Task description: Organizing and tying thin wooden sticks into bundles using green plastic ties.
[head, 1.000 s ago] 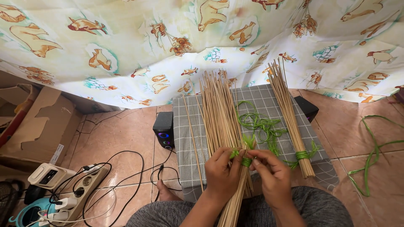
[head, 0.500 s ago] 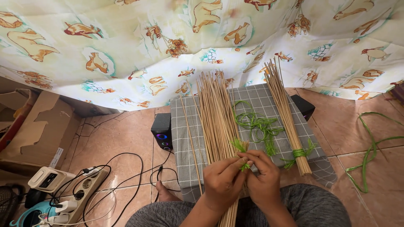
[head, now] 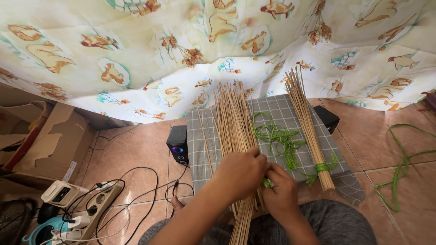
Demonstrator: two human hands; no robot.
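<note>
Standing right behind them here. Over on the left there's a torn cardboard box (head: pixel 43 140), one white power strip (head: pixel 86 206) with a mess of black cables, and one small black speaker (head: pixel 178 146) next to the grey checked cloth (head: pixel 290 113).

The left hand (head: pixel 243 174) is wrapped tight around the loose bundle of thin bamboo sticks (head: pixel 234 127), which lies on the cloth and runs down toward their lap. The right hand (head: pixel 281 193) is pinched closed on a green strip (head: pixel 268 183) right at the bundle. If you ask me, the trick at this point is keeping that left squeeze firm so the sticks don't fan out, and pulling the strip snug and flat before knotting, close to the gripping hand.

Count-wise: two bundles, this loose one and one finished tied bundle (head: pixel 309 127) with a green knot. One tangle of spare green strips (head: pixel 279 140) between them, a second dark speaker (head: pixel 328 119) at the cloth's far edge, plus a few long green strips on the floor (head: pixel 402 159) at the right.
</note>
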